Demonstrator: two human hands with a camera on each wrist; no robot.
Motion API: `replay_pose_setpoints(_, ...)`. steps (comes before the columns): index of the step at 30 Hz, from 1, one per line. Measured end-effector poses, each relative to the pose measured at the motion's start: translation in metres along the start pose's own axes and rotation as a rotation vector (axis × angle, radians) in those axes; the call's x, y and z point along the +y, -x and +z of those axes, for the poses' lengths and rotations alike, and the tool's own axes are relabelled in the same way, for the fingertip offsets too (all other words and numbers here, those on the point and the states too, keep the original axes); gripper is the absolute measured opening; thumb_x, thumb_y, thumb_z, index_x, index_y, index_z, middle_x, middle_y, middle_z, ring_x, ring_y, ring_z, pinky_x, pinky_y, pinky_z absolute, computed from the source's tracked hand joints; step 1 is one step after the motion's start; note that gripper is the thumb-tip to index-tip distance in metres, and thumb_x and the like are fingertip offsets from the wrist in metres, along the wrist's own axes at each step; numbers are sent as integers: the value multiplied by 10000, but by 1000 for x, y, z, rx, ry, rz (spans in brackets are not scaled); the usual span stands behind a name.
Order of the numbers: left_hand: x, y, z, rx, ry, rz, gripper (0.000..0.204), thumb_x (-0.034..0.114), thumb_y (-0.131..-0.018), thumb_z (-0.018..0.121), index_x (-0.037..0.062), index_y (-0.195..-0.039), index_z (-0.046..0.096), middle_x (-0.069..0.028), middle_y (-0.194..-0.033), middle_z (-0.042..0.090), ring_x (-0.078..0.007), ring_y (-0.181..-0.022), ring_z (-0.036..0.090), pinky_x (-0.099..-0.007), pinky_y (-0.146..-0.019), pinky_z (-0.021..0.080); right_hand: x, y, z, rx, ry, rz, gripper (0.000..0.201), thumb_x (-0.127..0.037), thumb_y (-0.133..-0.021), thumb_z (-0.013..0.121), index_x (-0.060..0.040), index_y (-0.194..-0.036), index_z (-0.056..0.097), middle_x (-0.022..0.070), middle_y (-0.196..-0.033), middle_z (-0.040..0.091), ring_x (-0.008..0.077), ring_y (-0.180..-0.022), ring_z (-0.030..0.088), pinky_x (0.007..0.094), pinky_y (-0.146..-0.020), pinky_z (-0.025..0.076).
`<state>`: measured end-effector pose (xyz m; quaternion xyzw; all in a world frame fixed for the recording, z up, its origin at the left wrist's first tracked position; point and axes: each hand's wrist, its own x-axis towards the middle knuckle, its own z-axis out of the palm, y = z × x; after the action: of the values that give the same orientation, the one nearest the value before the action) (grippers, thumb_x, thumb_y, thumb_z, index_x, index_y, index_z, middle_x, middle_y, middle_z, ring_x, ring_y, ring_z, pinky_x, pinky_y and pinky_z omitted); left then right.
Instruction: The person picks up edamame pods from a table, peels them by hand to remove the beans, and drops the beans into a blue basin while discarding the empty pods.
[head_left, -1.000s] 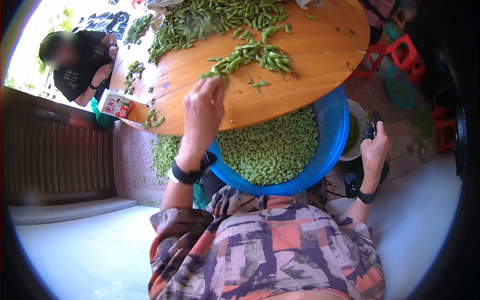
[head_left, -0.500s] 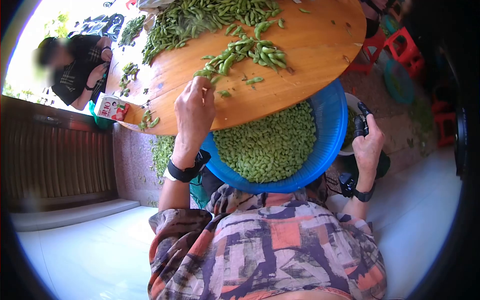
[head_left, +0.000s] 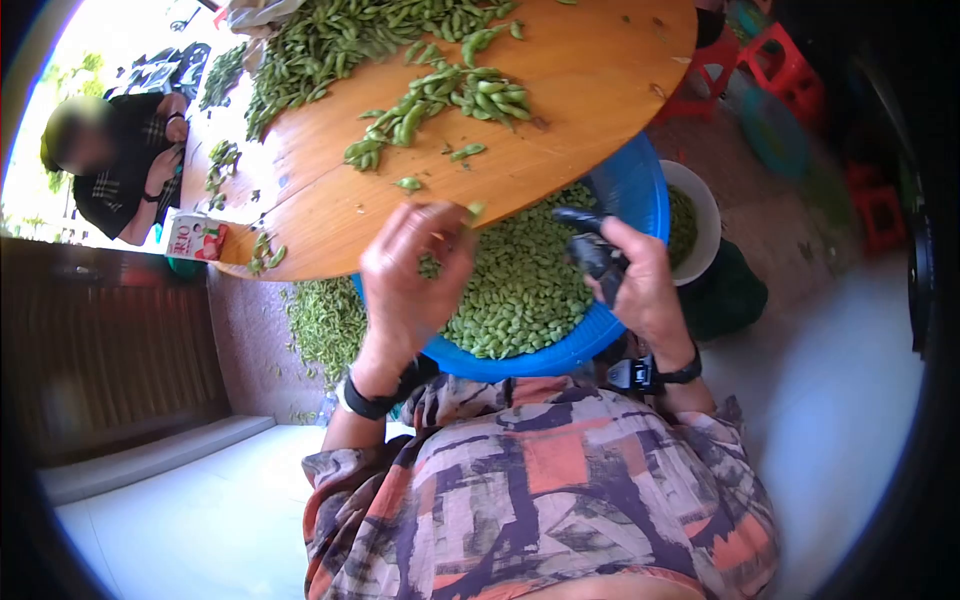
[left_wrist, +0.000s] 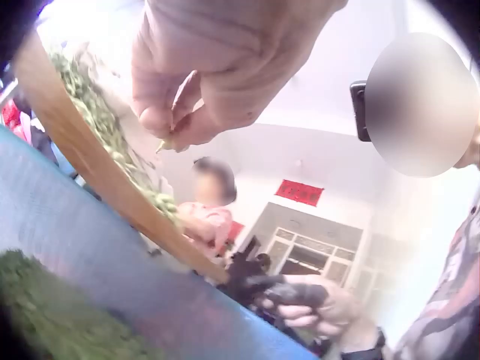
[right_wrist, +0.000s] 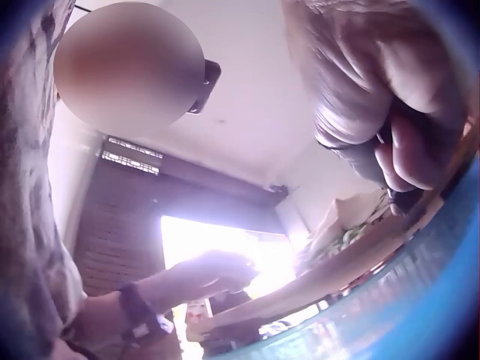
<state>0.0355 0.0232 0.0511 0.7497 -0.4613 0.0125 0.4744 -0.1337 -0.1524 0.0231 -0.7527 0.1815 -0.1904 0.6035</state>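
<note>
While the round wooden bench [head_left: 560, 110] filled the upper middle of the head view, a heap of green pods [head_left: 330, 35] lay along its top edge and a smaller cluster of pods [head_left: 440, 100] sat nearer the centre. Below the bench edge, at the middle of the frame, a blue basin [head_left: 635, 185] held a bed of shelled green beans [head_left: 520, 285]. Right of it stood a white bowl [head_left: 705, 215] with more green inside. At upper left, a second person [head_left: 110, 165] sat beside a small carton [head_left: 192, 238]. Over the basin, the left hand [head_left: 415, 275] had its fingertips drawn together, pinching a single pod [head_left: 474, 210]. The right hand [head_left: 640, 290] was curled round a small black tool [head_left: 590, 250], just beside the basin's rim.
</note>
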Motion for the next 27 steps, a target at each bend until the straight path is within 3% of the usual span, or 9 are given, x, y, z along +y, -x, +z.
replay_pose_setpoints(1,10,5,11,-46,18,51,267,-74,-747,683,22,-993,648,-93,-866,623,-167,-672,626,-280,-607,508,-11,-2,5,-81,-140,136,257,-214,-913,629,-7,-1063,648,-3,-641,530,63,-577,481,244,-533,401)
replay_pose_setpoints(2,18,11,23,-28,18,60,228,-97,-739,678,7,-940,655,-91,-879,634,-161,-703,639,-269,-630,524,-10,-2,7,-138,-337,106,386,-354,-913,649,-19,-1104,646,-60,-657,524,7,-571,458,194,-492,355)
replay_pose_setpoints(7,18,25,44,-191,152,115,199,-85,-765,695,-6,-940,642,-91,-945,614,-166,-746,639,-266,-640,529,6,-4,10,-185,-540,220,406,-322,-884,688,-33,-1167,647,-69,-664,528,-11,-571,454,164,-482,351)
replay_pose_setpoints(10,11,35,56,-163,863,-367,117,-5,-885,663,-30,-987,612,-63,-924,632,-110,-719,616,-244,-601,530,2,-1,10,-131,-410,214,342,-240,-891,669,-35,-1164,654,-66,-685,546,-14,-573,459,158,-492,364)
replay_pose_setpoints(11,10,34,54,-162,862,-371,117,-5,-885,663,-30,-987,612,-63,-924,632,-110,-719,616,-244,-601,530,1,0,13,-94,-344,160,302,-190,-898,639,-34,-1156,658,-64,-687,553,-13,-570,463,156,-493,368)
replay_pose_setpoints(13,9,32,49,-264,948,-651,75,15,-924,620,-28,-986,614,-44,-787,636,-89,-672,612,-214,-556,505,1,3,15,-60,-280,109,270,-139,-904,610,-34,-1147,661,-62,-689,559,-12,-567,466,154,-495,373)
replay_pose_setpoints(16,7,33,51,-240,900,-648,71,29,-926,624,-22,-975,624,-35,-706,633,-70,-592,580,-203,-521,474,3,4,14,-119,-429,151,329,-185,-918,585,19,-1173,618,-86,-614,466,-13,-541,424,157,-480,331)
replay_pose_setpoints(18,2,35,54,-213,877,-625,67,30,-920,634,-17,-968,629,-31,-709,632,-64,-592,575,-200,-518,466,8,5,10,-216,-583,266,165,-87,-915,552,-15,-1016,660,-51,-639,542,14,-538,475,179,-473,373)
replay_pose_setpoints(27,2,40,58,-185,500,-483,97,43,-900,665,-14,-974,637,-36,-695,639,-75,-543,565,-190,-469,429,15,6,11,-202,-366,100,183,-74,-917,460,-22,-871,630,-33,-618,540,18,-533,477,193,-458,364)
